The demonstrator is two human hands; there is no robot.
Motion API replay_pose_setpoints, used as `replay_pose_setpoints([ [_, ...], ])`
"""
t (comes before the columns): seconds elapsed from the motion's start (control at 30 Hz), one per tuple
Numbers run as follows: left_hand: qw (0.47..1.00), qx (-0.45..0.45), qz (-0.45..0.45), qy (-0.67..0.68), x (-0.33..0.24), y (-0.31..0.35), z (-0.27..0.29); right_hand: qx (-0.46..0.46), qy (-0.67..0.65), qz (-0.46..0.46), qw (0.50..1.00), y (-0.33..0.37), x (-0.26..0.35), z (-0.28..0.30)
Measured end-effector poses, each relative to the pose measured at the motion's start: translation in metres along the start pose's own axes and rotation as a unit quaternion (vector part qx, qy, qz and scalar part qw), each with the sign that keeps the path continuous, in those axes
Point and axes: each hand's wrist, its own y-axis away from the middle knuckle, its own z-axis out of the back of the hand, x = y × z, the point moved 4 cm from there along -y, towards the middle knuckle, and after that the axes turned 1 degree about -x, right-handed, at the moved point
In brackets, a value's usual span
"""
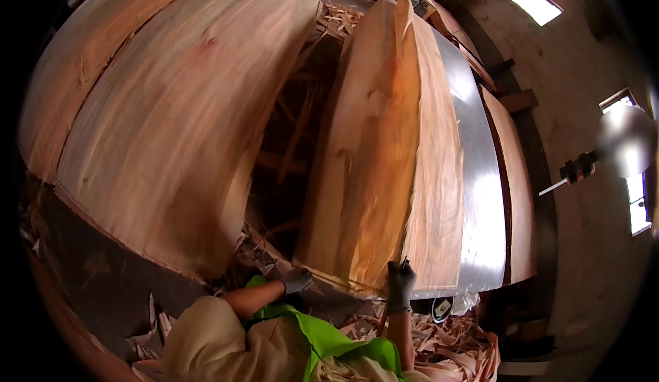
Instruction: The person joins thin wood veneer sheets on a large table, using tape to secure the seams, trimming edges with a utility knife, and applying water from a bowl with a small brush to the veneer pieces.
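In front of me lies a long stack of wood veneer sheets (pixel 367 176), with an orange-brown band along its middle. My left hand (pixel 297 281), in a grey glove, is at the stack's near left corner. Its fingers are curled against the sheet edge, and their tips are partly hidden. At the near end, farther right, my gloved right hand (pixel 401 284) is closed around a small dark tool (pixel 405 264), whose kind is too small to tell. That hand sits beside the edge where the orange sheet meets a paler veneer sheet (pixel 436 197).
A wide veneer stack (pixel 185 121) fills the left side, past a dark gap holding wood scraps. A shiny metal tabletop (pixel 482 217) runs under the paler sheet. Veneer shavings (pixel 460 351) pile up at lower right. Another veneer panel (pixel 511 197) stands near the wall.
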Motion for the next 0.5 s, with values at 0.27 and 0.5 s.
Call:
replay_pose_setpoints([
  [0.27, 0.961, 0.046, 0.139, 0.234, 0.003, -0.003, -0.021, -0.068, 0.067, 0.067, 0.993, -0.009, 0.055, 0.063],
  [0.5, 0.874, 0.031, 0.2, 0.441, 0.013, 0.013, -0.041, -0.046, 0.001, 0.02, 0.999, -0.02, 0.12, 0.169],
])
